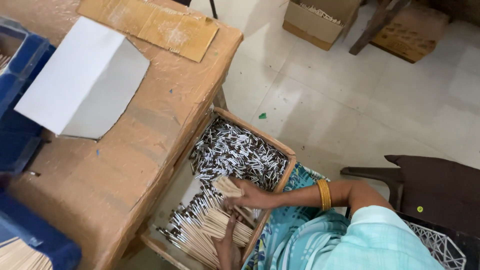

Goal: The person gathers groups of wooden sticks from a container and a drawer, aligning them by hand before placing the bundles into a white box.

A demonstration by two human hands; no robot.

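A shallow wooden tray (pixel 289 152) rests on my lap against the table. Its far half holds a heap of short silver-and-dark pieces (pixel 235 152). The near half holds thin pale wooden sticks (pixel 210 227) with silver ends, lying side by side. My right hand (pixel 250 196), with a gold bangle on the wrist, is closed on a small bunch of sticks (pixel 227 187) above the tray's middle. My left hand (pixel 227 247) reaches in from below, fingers lying on the row of sticks.
The brown wrapped table (pixel 125 165) carries a folded white card (pixel 85 80) and a cardboard sheet (pixel 150 22). Blue crates (pixel 22 130) stand at the left. On the tiled floor are a cardboard box (pixel 320 20), a dark chair (pixel 435 190) and a white lattice basket (pixel 440 247).
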